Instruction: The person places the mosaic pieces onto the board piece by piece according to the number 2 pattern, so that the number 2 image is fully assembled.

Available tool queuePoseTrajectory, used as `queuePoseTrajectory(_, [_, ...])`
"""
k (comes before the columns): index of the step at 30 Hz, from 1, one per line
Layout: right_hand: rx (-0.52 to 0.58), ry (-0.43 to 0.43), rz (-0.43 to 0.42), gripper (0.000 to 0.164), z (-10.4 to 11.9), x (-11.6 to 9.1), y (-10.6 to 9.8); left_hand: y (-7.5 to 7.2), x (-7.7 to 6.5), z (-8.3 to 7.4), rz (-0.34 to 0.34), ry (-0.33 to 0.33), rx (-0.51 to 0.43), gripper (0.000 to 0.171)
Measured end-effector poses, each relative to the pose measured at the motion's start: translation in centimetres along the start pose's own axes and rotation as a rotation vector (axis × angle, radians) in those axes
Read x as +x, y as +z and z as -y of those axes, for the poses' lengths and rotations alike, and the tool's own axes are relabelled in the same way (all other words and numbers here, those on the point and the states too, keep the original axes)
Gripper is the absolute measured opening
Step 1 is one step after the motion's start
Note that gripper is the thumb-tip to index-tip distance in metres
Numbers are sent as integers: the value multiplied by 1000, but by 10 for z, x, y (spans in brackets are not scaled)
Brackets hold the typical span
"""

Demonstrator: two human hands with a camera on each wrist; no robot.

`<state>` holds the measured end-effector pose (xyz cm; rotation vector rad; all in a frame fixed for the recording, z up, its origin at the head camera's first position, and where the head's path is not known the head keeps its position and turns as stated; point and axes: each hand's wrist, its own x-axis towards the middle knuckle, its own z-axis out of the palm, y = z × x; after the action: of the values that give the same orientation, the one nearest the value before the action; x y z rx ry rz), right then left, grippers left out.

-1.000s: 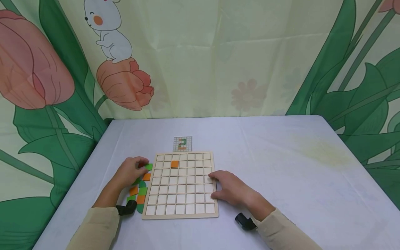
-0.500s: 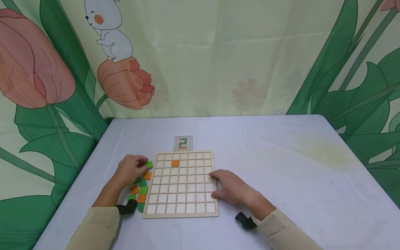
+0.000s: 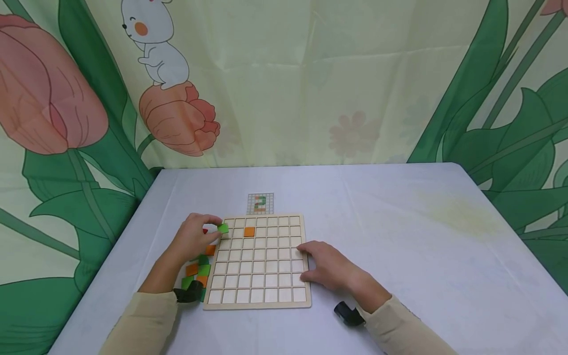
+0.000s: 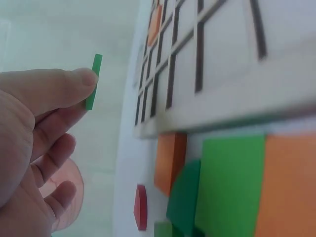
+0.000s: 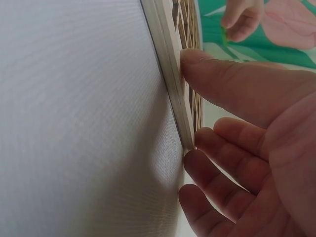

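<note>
A thin bright-green tile (image 3: 223, 228) is pinched between the thumb and fingertips of my left hand (image 3: 191, 239). In the left wrist view the green tile (image 4: 94, 82) is seen edge-on, clear of the table. In the head view it appears over the upper left edge of the wooden grid board (image 3: 257, 306). One orange square tile (image 3: 249, 231) sits in a cell of the second row. My right hand (image 3: 328, 266) rests on the board's right edge; in the right wrist view its thumb (image 5: 217, 79) touches the rim, with the other fingers loosely bent.
Loose tiles lie along the board's left side: orange (image 4: 170, 160), dark green (image 4: 185, 197), bright green (image 4: 229, 182) and a red piece (image 4: 140, 207). A small pattern card (image 3: 260, 203) lies behind the board. A printed curtain (image 3: 275, 98) hangs beyond the white table (image 3: 399, 236).
My left hand has moved right and slightly away from me, carrying the green tile from beside the board to over its left edge. The right hand and board have stayed put.
</note>
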<state>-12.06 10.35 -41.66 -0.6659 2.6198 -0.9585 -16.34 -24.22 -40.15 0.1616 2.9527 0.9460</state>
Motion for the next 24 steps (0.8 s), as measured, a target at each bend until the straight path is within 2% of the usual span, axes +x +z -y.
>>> queuePoseTrajectory(4, [4, 3, 2, 59, 0, -1, 0, 5, 2, -6, 2, 25, -16, 30])
queuePoseTrajectory(18, [-2, 4, 6, 59, 0, 0, 1, 27, 14, -33, 68, 97, -8, 22])
queuePoseTrajectory(24, [-3, 10, 6, 59, 1, 0, 1, 36, 19, -42, 97, 123, -35, 20])
